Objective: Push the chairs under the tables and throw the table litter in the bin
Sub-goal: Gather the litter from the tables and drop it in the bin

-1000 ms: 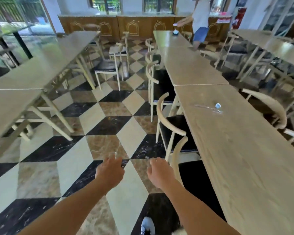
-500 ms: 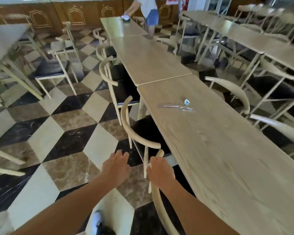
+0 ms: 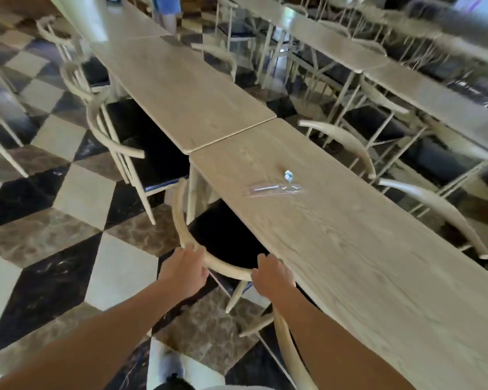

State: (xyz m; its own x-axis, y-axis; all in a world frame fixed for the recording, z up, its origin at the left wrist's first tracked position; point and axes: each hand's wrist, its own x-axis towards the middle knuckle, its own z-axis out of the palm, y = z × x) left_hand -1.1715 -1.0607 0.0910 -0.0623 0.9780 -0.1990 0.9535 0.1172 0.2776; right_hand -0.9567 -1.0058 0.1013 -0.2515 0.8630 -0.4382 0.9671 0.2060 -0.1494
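Note:
A pale wooden chair [image 3: 181, 220] with a curved back rail and black seat stands at the left side of the long wooden table [image 3: 364, 263], its seat partly under the tabletop. My left hand [image 3: 185, 267] grips the curved rail at its left bend. My right hand [image 3: 271, 275] grips the same rail close to the table edge. On the table lie a clear plastic wrapper [image 3: 273, 190] and a small crumpled bit of litter [image 3: 288, 175] just beyond it. No bin is in view.
A second chair's rail [image 3: 286, 350] rises right under my right forearm. More chairs [image 3: 110, 136] line the table's left side and others [image 3: 347, 142] the right. Another table row [image 3: 406, 80] runs at right. A person [image 3: 168, 9] stands at the far end.
I stepped forward along the table. Both hands, which hung free over the floor, have reached ahead and closed on the curved back rail of the chair.

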